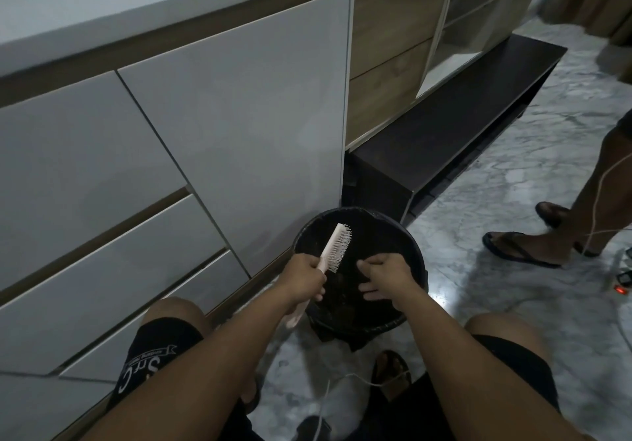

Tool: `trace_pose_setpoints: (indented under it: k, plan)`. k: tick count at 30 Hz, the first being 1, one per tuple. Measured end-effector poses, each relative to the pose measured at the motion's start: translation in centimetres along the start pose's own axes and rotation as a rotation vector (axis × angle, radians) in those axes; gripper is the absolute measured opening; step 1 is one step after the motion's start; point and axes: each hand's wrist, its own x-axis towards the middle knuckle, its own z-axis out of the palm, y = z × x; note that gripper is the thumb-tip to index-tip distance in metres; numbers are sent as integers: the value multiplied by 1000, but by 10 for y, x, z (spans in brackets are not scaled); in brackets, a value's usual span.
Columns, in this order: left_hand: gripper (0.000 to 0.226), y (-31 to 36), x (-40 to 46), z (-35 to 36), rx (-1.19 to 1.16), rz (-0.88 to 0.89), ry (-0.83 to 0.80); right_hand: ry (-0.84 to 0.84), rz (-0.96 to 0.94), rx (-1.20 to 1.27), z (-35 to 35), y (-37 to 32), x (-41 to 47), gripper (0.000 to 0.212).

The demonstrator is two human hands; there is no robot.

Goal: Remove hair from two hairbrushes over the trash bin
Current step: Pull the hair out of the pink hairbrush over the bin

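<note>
A pale pink hairbrush [337, 247] is held over a round black trash bin [415, 259] lined with a dark bag. My left hand [304, 278] grips the brush by its handle, with the head pointing up and away and the bristles facing right. My right hand [384, 278] hovers over the bin just right of the brush, fingers curled downward and apart; whether it pinches any hair is too dark to tell. Only this one hairbrush is in view.
White cabinet drawers [154, 167] stand close on the left, and a low dark bench [455, 133] lies behind the bin. Another person's sandalled feet [523, 249] stand on the marble floor at right, near a white cable and a power strip [622, 285]. My knees flank the bin.
</note>
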Motion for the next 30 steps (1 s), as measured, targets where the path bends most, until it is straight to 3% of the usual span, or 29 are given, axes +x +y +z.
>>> trace_pose_setpoints:
  k: [3, 6, 11, 17, 22, 27, 30]
  plan:
    - [38, -2, -3, 5, -13, 34, -36, -218, 27, 299, 2, -9, -9, 37]
    - [41, -2, -7, 8, 30, 89, -66, -274, -1, 329, 2, -9, -14, 40]
    - [47, 2, -12, 11, 122, 152, -48, -159, 9, 387, -3, -7, -12, 40]
    - [50, 3, -7, 11, 190, 195, 55, -4, -21, 412, -6, -9, -9, 18]
    - [49, 2, -10, 11, 227, 216, 21, 87, -39, 476, -10, -9, -7, 37]
    - [44, 0, -11, 2, 185, 209, -14, 231, -61, 426, -12, -8, -4, 11]
    - [44, -1, -10, -1, 185, 210, 22, 311, -102, 327, -11, -9, 0, 7]
